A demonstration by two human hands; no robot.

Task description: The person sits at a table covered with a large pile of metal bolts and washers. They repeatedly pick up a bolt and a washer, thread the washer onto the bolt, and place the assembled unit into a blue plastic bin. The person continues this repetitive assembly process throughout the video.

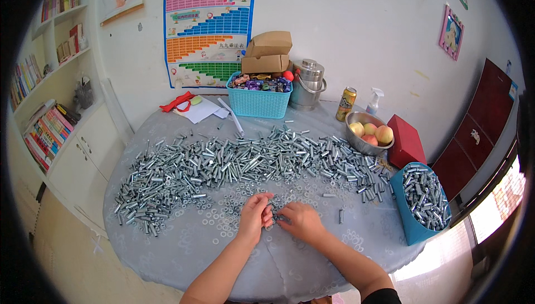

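My left hand (256,215) is just above the grey tablecloth, its fingers curled and the thumb against the index finger. Whatever it may hold is too small or hidden to make out. Close beside it on the right, my right hand (302,222) reaches down with bent fingertips drawn together at the small metal rings; anything in them is hidden. Flat washers (223,223) and other small rings lie scattered around both hands. Beyond them stretches a long heap of silvery metal bolts and sleeves (234,159). Single metal sleeves (341,216) lie right of my right hand.
At the right edge stands a blue bin (409,223) full of metal sleeves. Behind it are a red box (407,139) and a steel bowl (365,146) of peaches. A can (346,104), a steel pot (306,89) and a turquoise basket (256,105) of toys stand at the back.
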